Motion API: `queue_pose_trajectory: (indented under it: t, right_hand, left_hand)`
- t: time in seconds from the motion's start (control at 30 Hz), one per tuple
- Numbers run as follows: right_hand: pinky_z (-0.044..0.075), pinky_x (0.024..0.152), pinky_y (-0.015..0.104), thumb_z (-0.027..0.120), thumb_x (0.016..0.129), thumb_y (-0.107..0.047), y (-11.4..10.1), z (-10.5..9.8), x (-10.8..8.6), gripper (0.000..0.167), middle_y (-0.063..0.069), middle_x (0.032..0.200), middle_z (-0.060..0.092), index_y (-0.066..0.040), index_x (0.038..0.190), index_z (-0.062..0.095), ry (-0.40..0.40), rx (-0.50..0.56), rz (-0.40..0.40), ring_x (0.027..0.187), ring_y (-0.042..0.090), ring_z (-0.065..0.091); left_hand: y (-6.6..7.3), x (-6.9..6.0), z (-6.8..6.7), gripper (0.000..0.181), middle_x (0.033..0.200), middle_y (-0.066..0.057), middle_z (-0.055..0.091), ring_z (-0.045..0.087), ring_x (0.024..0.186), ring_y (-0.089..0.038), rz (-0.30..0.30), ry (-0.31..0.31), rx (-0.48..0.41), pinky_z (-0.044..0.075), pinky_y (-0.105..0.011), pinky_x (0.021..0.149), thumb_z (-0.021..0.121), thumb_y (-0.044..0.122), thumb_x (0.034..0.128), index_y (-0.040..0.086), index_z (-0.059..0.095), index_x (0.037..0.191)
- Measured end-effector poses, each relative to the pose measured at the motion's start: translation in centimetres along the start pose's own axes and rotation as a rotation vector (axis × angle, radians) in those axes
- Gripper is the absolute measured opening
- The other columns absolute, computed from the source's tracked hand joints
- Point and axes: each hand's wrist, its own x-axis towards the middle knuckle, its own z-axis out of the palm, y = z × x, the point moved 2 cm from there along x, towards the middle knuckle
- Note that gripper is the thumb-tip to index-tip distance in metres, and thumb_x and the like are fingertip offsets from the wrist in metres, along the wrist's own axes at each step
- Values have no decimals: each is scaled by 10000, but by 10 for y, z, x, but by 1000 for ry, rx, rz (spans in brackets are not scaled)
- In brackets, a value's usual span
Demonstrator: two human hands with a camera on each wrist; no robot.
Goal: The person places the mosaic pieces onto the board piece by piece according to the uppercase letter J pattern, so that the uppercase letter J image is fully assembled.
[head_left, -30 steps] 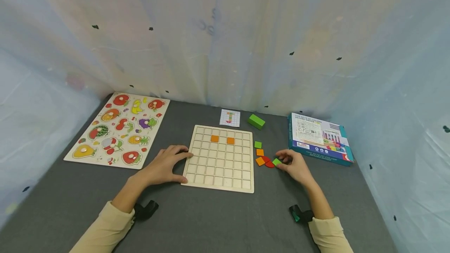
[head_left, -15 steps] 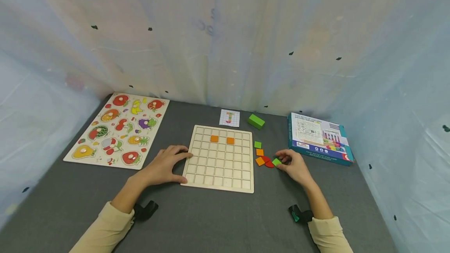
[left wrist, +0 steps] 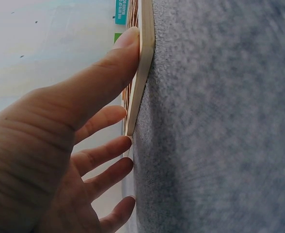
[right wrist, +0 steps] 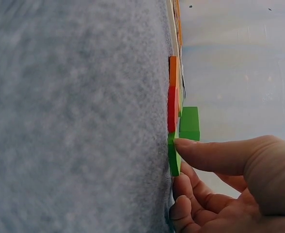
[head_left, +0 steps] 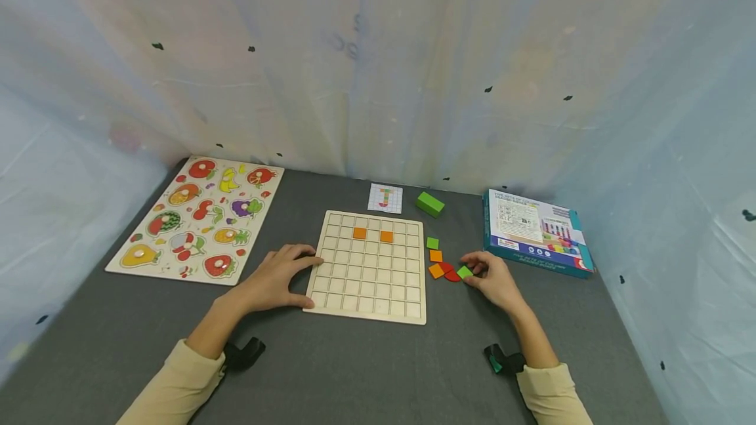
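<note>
In the head view a wooden grid board [head_left: 366,267] lies flat with two orange squares [head_left: 359,233] in its upper part. The left hand [head_left: 274,282] has thumb and index finger on the board's left side, fingers spread; the left wrist view shows this hand [left wrist: 74,126] with its thumb on the board edge [left wrist: 145,58]. To the board's right, the right hand [head_left: 493,279] pinches a green square tile [head_left: 464,272] beside red pieces [head_left: 452,276]. In the right wrist view the thumb of this hand [right wrist: 229,179] touches the green tile [right wrist: 174,158]; other fingers are curled behind.
Near the board's right edge lie a green tile [head_left: 433,243] and orange tiles [head_left: 436,256]. Behind stand a pattern card [head_left: 385,198] and a green block [head_left: 430,204]. A fruit puzzle board [head_left: 197,222] lies left, a teal box [head_left: 537,233] right.
</note>
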Motion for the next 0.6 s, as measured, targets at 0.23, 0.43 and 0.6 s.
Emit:
queue_pose_trajectory:
  t: [0.23, 0.43, 0.6]
  right_hand:
    - [442, 709, 261, 726, 829, 112, 1, 0, 0, 304, 166, 968, 608, 74, 1126, 675, -8, -6, 6, 876, 323, 554]
    - [441, 696, 260, 727, 836, 100, -2, -1, -1, 299, 154, 954, 605, 82, 1131, 688, -17, -32, 5, 861, 294, 551]
    - [431, 665, 257, 737, 830, 91, -3, -1, 0, 265, 137, 923, 620, 83, 1094, 713, -22, -56, 14, 815, 243, 536]
  left_hand:
    - [1, 0, -1, 814, 1402, -125, 488, 426, 1301, -344, -7, -2, 2, 324, -633, 984, 836, 547, 732, 133, 590, 1389]
    - [3, 0, -1, 816, 1402, -130, 489, 424, 1303, -350, -11, -2, 1, 317, -641, 991, 845, 532, 724, 126, 593, 1386]
    - [4, -1, -2, 820, 1404, -135, 487, 422, 1304, -353, -18, -4, 2, 312, -644, 995, 851, 522, 719, 123, 592, 1386]
